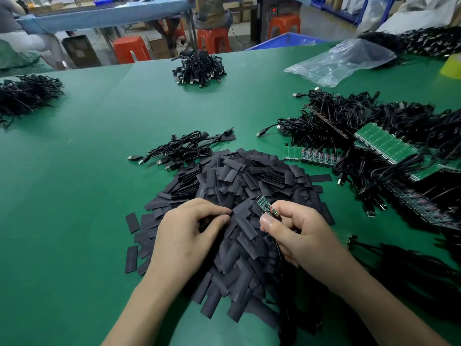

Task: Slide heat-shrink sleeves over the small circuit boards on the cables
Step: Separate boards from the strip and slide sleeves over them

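A big heap of flat black heat-shrink sleeves (pixel 239 181) lies on the green table in front of me. My left hand (pixel 189 231) rests on the heap with its fingers curled, pinching a black sleeve (pixel 212 218) at the fingertips. My right hand (pixel 296 233) pinches a small green circuit board (pixel 264 205) between thumb and fingers; the board points up and left, just right of my left fingertips. Its black cable (pixel 279 250) runs down under my right palm.
Strips of green boards (pixel 384 143) with tangled black USB cables (pixel 349 116) fill the right side. A few loose cables (pixel 184 148) lie behind the heap. Cable bundles sit at far centre (pixel 199 68) and far left (pixel 27 93). A clear plastic bag (pixel 341 61) lies at the back right.
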{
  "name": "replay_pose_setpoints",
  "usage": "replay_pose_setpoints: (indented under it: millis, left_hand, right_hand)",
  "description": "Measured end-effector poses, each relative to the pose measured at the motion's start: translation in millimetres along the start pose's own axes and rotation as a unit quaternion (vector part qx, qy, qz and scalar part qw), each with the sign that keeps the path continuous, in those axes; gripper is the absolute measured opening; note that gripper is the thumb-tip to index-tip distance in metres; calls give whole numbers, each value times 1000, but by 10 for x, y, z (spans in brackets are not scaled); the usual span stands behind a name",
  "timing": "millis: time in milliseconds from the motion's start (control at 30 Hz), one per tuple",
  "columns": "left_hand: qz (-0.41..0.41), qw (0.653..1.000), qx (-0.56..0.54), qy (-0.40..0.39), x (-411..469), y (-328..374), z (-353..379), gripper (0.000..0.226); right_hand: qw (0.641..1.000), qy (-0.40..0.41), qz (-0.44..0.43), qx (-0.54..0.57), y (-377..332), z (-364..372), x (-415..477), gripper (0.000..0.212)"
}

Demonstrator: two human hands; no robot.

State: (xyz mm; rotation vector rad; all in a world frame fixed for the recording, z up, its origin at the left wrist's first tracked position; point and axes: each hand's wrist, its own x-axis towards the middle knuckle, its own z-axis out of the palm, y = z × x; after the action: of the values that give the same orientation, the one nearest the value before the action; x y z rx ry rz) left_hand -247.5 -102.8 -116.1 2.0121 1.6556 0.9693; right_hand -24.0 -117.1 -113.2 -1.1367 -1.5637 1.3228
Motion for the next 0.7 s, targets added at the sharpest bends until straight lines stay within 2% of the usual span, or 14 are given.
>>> replay_pose_setpoints:
  millis: [133,233,333,467,533,600,700]
  left_hand:
    - [15,993,-116,17,-18,96,20,14]
    - [26,977,-211,-20,-62,183,73,14]
    - [-13,960,-276,-49,-107,240,158,13]
    - [-58,936,-344,-39,-134,262,223,10]
    - [-25,957,-289,-12,-145,263,220,13]
    - [55,983,-171,25,-153,266,207,23]
    - [130,985,-98,56,-159,275,222,32]
  right_hand:
    - [997,40,-40,-59,21,19,-21,29]
    - [995,54,-52,-67,-4,59,-31,24]
    - [996,44,-55,-60,-31,81,-29,30]
    - [997,24,-61,-34,-7,47,-15,14]
    - [997,37,-59,-26,27,40,-5,17]
    - [997,53,-54,8,51,44,4,22]
    - [997,54,-45,34,61,47,6,24]
